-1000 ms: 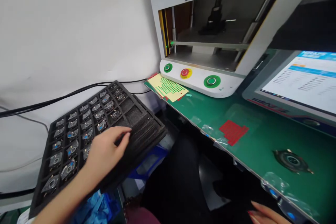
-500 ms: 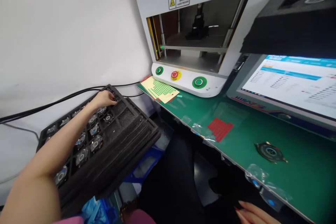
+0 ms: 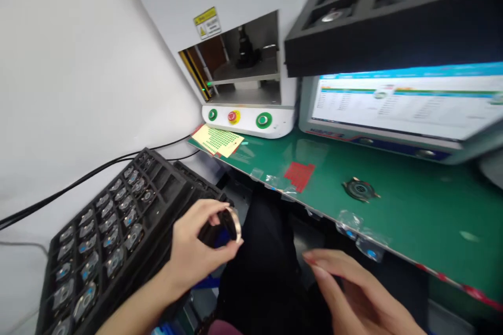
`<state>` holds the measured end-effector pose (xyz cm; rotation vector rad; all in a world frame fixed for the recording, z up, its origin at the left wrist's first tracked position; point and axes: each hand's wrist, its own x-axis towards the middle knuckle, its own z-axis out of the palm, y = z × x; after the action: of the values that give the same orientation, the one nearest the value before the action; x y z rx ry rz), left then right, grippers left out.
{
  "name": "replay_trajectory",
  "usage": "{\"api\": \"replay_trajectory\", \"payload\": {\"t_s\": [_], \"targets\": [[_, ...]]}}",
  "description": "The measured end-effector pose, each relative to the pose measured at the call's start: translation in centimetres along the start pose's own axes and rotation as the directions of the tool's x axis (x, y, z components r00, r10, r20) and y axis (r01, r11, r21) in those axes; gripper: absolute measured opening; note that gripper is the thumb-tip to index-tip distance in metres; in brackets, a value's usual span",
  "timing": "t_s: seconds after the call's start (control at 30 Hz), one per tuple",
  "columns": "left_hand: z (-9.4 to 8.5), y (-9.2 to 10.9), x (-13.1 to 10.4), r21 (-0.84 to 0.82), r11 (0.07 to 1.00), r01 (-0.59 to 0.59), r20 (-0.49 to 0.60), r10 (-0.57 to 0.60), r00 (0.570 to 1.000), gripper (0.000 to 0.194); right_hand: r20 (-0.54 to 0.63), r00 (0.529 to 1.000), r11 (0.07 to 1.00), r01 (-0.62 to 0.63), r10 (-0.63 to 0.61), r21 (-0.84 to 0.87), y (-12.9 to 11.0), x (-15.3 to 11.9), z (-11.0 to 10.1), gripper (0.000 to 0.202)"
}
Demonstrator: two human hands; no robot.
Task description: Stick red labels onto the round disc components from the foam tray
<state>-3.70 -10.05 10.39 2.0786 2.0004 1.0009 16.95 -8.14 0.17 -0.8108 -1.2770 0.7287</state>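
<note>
Two hands are seen below the desk [image 3: 393, 209] edge. A round part [image 3: 225, 226], dark with a pale metallic rim, is pinched edge-on between the thumb and fingers of the left hand [image 3: 196, 248], just off the near right corner of the black foam tray [image 3: 118, 220]. Half a second ago that hand was stretched to the far corner of the tray, over a filled pocket; it has since been drawn back toward the body with the part clamped in it. The right hand [image 3: 353, 293], then only fingertips at the lower edge, has been raised into fuller view, fingers apart and holding nothing, palm turned leftward toward the part but well short of it.

The tray is matte and spongy-looking, divided into square pockets; shiny disc-shaped parts, some with blue spots, are set in the left columns, while the right columns are bare. It rests on a stack of like trays.

On the smooth green desk, a second dark round part [image 3: 360, 189] with small lugs is laid flat, well apart from both hands. A red gridded sheet [image 3: 299, 174] and a yellow sheet [image 3: 218, 140] dotted with green are also laid there. A glossy white machine [image 3: 243, 120] with two green buttons and one red button is set at the back, beside a lit monitor [image 3: 401, 102].
</note>
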Motion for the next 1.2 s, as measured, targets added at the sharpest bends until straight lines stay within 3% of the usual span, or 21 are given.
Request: {"api": "replay_trajectory", "payload": {"t_s": [0.07, 0.13, 0.2, 0.3, 0.37, 0.43, 0.47, 0.53, 0.57, 0.6, 0.67, 0.73, 0.8, 0.9, 1.03, 1.1, 1.2], "targets": [[3.2, 1.1, -1.0, -0.048, 0.993, -0.108, -0.018, 0.107, 0.994, 0.040, 0.022, 0.997, 0.996, -0.077, 0.076, 0.036, -1.0, 0.1, 0.8, 0.010], [5.6, 2.0, -1.0, -0.091, 0.974, -0.205, -0.032, 0.203, 0.979, 0.039, 0.010, 0.987, 0.986, -0.161, 0.161, 0.045, -1.4, -0.1, 0.9, 0.028], [7.3, 2.9, -0.5, -0.141, 0.947, -0.288, -0.059, 0.283, 0.957, 0.039, -0.039, 0.973, 0.973, -0.224, 0.226, 0.048, -1.5, -0.7, 0.5, 0.045], [8.6, 3.9, 0.0, -0.215, 0.908, -0.360, -0.100, 0.347, 0.933, 0.041, -0.092, 0.965, 0.969, -0.245, 0.247, 0.033, -1.5, -1.1, -0.5, 0.051], [9.0, 4.1, 0.2, -0.335, 0.888, -0.315, -0.039, 0.321, 0.946, 0.043, -0.113, 0.962, 0.969, -0.244, 0.247, 0.040, -1.5, -0.9, -1.5, 0.052], [9.3, 3.6, 0.4, -0.579, 0.814, -0.052, 0.215, 0.214, 0.953, 0.045, -0.058, 0.967, 0.968, -0.247, 0.250, 0.046, -1.6, -0.2, -2.9, 0.052], [9.6, 3.2, 0.5, -0.681, 0.710, 0.179, 0.414, 0.172, 0.894, 0.044, 0.015, 0.968, 0.968, -0.250, 0.250, 0.035, -1.8, 0.3, -3.7, 0.053], [10.2, 2.3, 0.8, -0.656, 0.409, 0.635, 0.742, 0.195, 0.641, 0.043, 0.227, 0.941, 0.967, -0.254, 0.251, -0.019, -2.2, 1.5, -5.3, 0.057], [10.6, 1.8, 0.9, -0.569, 0.278, 0.774, 0.821, 0.250, 0.513, 0.047, 0.335, 0.906, 0.966, -0.255, 0.257, -0.051, -2.4, 2.2, -6.1, 0.059], [11.0, 1.4, 1.0, -0.486, 0.187, 0.854, 0.854, 0.308, 0.419, 0.052, 0.430, 0.863, 0.963, -0.259, 0.267, -0.078, -2.7, 2.8, -6.7, 0.062], [11.8, 0.9, 1.1, -0.392, 0.106, 0.914, 0.860, 0.394, 0.323, 0.059, 0.561, 0.779, 0.958, -0.269, 0.279, -0.102, -3.1, 4.0, -7.5, 0.065], [12.5, 0.7, 1.1, -0.348, 0.069, 0.935, 0.837, 0.472, 0.277, 0.060, 0.625, 0.733, 0.959, -0.265, 0.270, -0.103, -3.4, 4.8, -7.8, 0.061], [12.9, 0.7, 1.1, -0.318, 0.031, 0.948, 0.804, 0.539, 0.252, 0.062, 0.651, 0.716, 0.963, -0.255, 0.252, -0.093, -3.4, 5.2, -7.8, 0.054], [13.3, 0.9, 0.8, -0.358, 0.006, 0.934, 0.749, 0.599, 0.283, 0.075, 0.657, 0.710, 0.954, -0.295, 0.252, -0.048, -3.3, 5.5, -7.7, 0.053], [13.4, 1.3, 0.5, -0.496, -0.011, 0.868, 0.702, 0.583, 0.409, 0.078, 0.662, 0.716, 0.957, -0.289, 0.224, -0.011, -2.9, 5.8, -7.6, 0.059], [13.1, 1.6, 0.5, -0.571, -0.029, 0.821, 0.688, 0.528, 0.497, 0.078, 0.597, 0.775, 0.968, -0.253, 0.205, -0.004, -2.8, 5.7, -7.2, 0.062], [12.3, 1.9, 0.4, -0.778, 0.069, 0.624, 0.597, 0.390, 0.701, 0.078, 0.299, 0.927, 0.973, -0.224, 0.228, -0.050, -2.9, 4.7, -6.2, 0.040]]}}
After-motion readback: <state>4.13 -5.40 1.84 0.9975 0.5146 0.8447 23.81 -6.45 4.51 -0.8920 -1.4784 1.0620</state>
